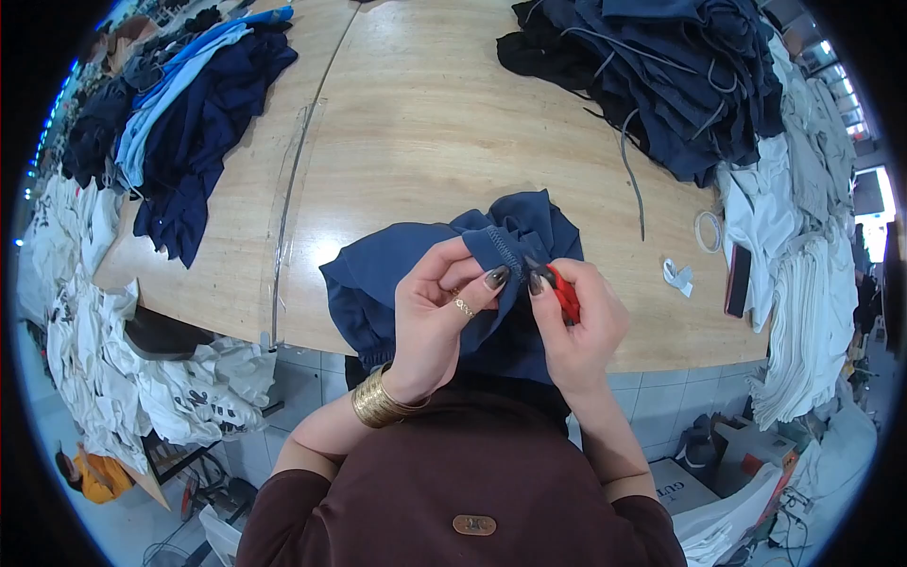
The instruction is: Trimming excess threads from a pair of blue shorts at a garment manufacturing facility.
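A dark blue garment (387,260) lies bunched at the table's near edge, partly hanging over it. My left hand (436,307) pinches a stitched seam of this cloth between thumb and fingers and lifts it. Close beside it, my right hand (584,321) is closed around small red-handled thread snips (564,295). Their dark blades point at the seam, near my left thumb; whether they touch a thread is too small to tell. Folds of the cloth hide some of my left fingers.
The wooden table (406,123) bears a heap of dark blue garments with cords (661,85) at the far right and blue garments (198,123) at the far left. A tape roll (708,231) and white scrap (676,277) lie right. White cloth stacks (803,321) flank the table.
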`<state>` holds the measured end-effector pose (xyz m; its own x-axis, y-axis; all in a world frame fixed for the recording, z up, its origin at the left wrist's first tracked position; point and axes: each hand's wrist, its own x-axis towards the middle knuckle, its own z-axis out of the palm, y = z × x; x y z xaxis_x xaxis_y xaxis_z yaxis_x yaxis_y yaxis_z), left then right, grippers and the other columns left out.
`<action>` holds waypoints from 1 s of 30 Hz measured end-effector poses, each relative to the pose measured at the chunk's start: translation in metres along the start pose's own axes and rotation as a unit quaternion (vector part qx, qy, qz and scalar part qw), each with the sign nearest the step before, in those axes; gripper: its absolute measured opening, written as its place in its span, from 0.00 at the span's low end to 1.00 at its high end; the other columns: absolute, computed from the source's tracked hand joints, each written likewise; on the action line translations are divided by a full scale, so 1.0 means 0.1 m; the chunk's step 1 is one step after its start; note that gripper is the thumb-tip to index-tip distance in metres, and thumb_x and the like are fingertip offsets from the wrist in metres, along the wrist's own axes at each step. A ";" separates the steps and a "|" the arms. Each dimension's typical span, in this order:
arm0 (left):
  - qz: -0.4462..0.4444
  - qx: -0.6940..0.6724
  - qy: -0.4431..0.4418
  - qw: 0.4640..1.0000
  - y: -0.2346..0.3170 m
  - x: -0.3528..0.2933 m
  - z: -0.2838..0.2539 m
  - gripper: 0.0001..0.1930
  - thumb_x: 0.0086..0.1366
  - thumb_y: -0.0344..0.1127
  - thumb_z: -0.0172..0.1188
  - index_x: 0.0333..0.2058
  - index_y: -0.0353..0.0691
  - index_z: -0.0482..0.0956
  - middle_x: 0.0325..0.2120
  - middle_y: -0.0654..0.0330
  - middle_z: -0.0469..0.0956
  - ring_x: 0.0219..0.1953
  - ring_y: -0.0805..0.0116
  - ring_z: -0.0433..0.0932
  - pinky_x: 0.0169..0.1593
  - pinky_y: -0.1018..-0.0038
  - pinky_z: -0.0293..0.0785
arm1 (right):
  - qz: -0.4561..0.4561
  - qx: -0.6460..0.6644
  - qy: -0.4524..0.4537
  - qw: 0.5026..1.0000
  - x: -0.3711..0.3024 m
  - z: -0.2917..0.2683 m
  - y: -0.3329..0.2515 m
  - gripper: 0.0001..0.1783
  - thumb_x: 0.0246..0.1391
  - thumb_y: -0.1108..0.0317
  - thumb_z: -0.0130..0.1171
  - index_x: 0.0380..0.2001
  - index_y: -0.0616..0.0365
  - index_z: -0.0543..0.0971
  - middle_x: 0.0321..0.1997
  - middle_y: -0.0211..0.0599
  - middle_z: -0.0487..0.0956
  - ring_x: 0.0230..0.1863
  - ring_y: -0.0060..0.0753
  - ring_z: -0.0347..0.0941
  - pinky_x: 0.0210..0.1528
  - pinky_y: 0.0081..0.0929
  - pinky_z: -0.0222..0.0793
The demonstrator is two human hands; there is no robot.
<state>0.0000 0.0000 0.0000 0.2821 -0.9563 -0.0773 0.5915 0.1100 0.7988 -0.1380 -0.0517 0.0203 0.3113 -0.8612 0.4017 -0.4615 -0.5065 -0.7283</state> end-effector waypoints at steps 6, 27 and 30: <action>-0.022 -0.021 0.018 0.999 0.05 -0.01 0.05 0.17 0.59 0.22 0.56 0.48 0.33 0.69 0.39 0.58 0.78 0.38 0.77 0.77 0.39 0.82 0.74 | -0.045 -0.016 0.017 0.999 -0.02 0.01 0.01 0.11 0.41 0.68 0.65 0.29 0.59 0.75 0.24 0.34 0.75 0.22 0.35 0.68 0.24 0.26 0.63; -0.077 -0.048 0.010 0.996 0.11 0.00 0.03 0.16 0.61 0.24 0.55 0.49 0.35 0.68 0.40 0.59 0.78 0.40 0.78 0.76 0.40 0.81 0.74 | 0.030 0.042 0.024 0.998 0.00 0.03 0.04 0.10 0.44 0.68 0.63 0.30 0.59 0.75 0.23 0.37 0.74 0.23 0.35 0.69 0.26 0.25 0.63; -0.078 -0.048 0.025 0.995 0.11 0.00 -0.01 0.18 0.59 0.22 0.54 0.49 0.35 0.68 0.37 0.62 0.77 0.37 0.79 0.75 0.41 0.83 0.72 | 0.085 0.069 0.034 0.993 0.00 -0.01 0.08 0.10 0.47 0.67 0.61 0.32 0.59 0.75 0.23 0.35 0.72 0.22 0.28 0.67 0.26 0.21 0.62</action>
<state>0.0073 0.0014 0.0081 0.2159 -0.9496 -0.2274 0.6997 -0.0120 0.7143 -0.1425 -0.0555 0.0146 0.1790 -0.9373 0.2990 -0.3834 -0.3463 -0.8562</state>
